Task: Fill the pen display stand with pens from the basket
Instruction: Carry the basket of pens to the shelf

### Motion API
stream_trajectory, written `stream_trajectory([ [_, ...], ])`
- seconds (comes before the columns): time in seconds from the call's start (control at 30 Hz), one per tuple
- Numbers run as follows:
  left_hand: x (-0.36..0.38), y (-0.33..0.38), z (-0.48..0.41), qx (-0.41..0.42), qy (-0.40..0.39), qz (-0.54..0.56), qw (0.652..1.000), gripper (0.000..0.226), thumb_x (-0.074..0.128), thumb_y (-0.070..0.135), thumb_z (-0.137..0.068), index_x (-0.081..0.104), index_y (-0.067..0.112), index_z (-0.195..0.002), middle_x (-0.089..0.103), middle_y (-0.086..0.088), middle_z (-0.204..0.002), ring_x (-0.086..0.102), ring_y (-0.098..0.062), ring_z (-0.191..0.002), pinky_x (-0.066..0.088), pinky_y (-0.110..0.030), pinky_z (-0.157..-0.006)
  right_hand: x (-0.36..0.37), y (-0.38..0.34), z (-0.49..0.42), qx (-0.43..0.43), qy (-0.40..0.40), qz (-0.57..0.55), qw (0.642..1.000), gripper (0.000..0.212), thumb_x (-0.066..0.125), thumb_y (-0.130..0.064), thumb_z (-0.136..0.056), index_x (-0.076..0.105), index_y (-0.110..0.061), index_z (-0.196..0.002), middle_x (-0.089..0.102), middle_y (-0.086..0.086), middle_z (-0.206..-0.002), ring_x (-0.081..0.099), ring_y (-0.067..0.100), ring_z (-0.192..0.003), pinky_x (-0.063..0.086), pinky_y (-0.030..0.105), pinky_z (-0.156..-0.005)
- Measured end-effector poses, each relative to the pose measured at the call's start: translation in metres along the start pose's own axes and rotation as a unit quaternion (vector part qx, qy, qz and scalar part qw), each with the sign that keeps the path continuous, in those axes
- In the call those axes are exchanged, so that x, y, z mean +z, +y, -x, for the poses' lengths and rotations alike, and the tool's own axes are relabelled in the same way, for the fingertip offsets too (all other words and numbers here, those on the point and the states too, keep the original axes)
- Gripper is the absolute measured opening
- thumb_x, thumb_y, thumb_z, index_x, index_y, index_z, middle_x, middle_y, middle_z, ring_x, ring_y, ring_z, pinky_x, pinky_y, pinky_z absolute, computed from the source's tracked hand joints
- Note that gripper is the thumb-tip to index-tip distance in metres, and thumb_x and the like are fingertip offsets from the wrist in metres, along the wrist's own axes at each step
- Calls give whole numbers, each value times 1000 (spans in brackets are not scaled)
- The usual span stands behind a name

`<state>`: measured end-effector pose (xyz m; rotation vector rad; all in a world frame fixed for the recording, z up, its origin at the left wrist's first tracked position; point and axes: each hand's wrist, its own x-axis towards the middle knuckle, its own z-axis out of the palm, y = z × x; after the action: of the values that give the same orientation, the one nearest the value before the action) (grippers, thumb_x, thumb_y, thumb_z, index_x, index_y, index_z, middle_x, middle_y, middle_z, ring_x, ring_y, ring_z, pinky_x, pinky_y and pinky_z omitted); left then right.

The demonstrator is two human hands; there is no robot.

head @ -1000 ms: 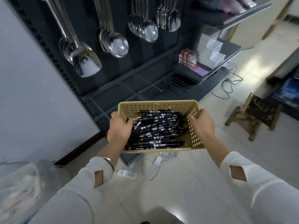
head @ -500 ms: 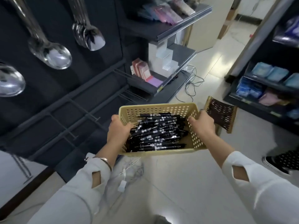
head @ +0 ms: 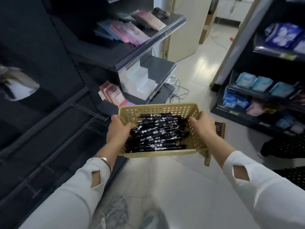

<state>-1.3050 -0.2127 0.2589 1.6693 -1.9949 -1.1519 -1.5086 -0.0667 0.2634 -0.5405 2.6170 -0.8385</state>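
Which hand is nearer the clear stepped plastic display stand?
Left. The left hand grips the beige perforated plastic basket's left end, below the stand; the right hand grips its right end, farther off.

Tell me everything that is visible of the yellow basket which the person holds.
The basket is a rectangular, open-topped container, of beige plastic as it looks. Its walls are pierced with rows of small holes under a plain rim. It is held in the air above the tiled floor, about level. The left hand grips its left side and the right hand its right side, both curled over the rim. A heap of black pens with pale markings lies inside.
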Motion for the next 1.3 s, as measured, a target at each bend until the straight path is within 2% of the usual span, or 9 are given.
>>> stream_trajectory([
  [0.13,33,54,-49,31,-8,-7,999,50,54,22,-89,32,12,-133,56,-12,-119,55,-32,-106,44,-40,-87,-19,0,-70,13,12,-17,1000,34,53,-28,-92,47,-5,-117,58,17,-113,55,35,-105,45,43,-87],
  [0.23,63,89,-80,30,-16,-6,999,44,53,22,-89,33,10,-127,57,-12,-117,56,-32,-103,46,-42,-90,-34,1,-122,15,22,-20,999,32,53,-27,-91,49,-5,-115,58,17,-113,55,34,-105,45,43,-87],
  [0.43,127,159,-125,21,5,0,1000,44,53,19,-90,35,6,-128,56,-11,-116,54,-28,-100,40,-33,-79,-68,9,-231,1,7,-6,1000,34,52,-28,-92,49,-5,-117,59,18,-114,55,36,-104,44,42,-86],
  [0.57,160,195,-149,-8,29,14,999,43,54,21,-89,36,7,-125,57,-12,-116,56,-31,-102,46,-38,-86,-88,2,-298,-21,-11,12,1000,37,52,-29,-92,48,-5,-120,58,20,-116,55,38,-106,44,43,-88],
  [0.77,183,235,-193,-32,50,-2,998,42,53,23,-90,35,7,-125,56,-10,-116,56,-29,-102,46,-38,-80,-94,-22,-372,-39,-28,19,999,33,52,-28,-92,49,-6,-117,59,19,-114,55,37,-106,44,41,-86],
  [0.93,198,254,-249,-29,32,-12,999,41,54,22,-89,36,8,-124,56,-10,-114,51,-23,-91,42,-35,-77,-84,-41,-424,-25,-23,19,999,33,52,-27,-93,49,-6,-118,59,19,-115,55,37,-106,43,41,-87],
  [1.1,221,267,-320,-14,-14,-15,1000,46,55,19,-88,34,7,-127,54,-13,-119,53,-29,-106,42,-37,-83,-66,-58,-477,14,1,20,1000,34,50,-26,-93,47,-5,-121,57,21,-119,54,38,-110,42,40,-88],
  [1.3,248,299,-394,18,-53,-32,998,48,54,17,-87,32,10,-129,51,-13,-124,53,-29,-109,46,-42,-91,-51,-66,-537,72,44,-9,996,34,50,-27,-92,47,-9,-121,58,17,-117,54,36,-106,41,38,-82],
])
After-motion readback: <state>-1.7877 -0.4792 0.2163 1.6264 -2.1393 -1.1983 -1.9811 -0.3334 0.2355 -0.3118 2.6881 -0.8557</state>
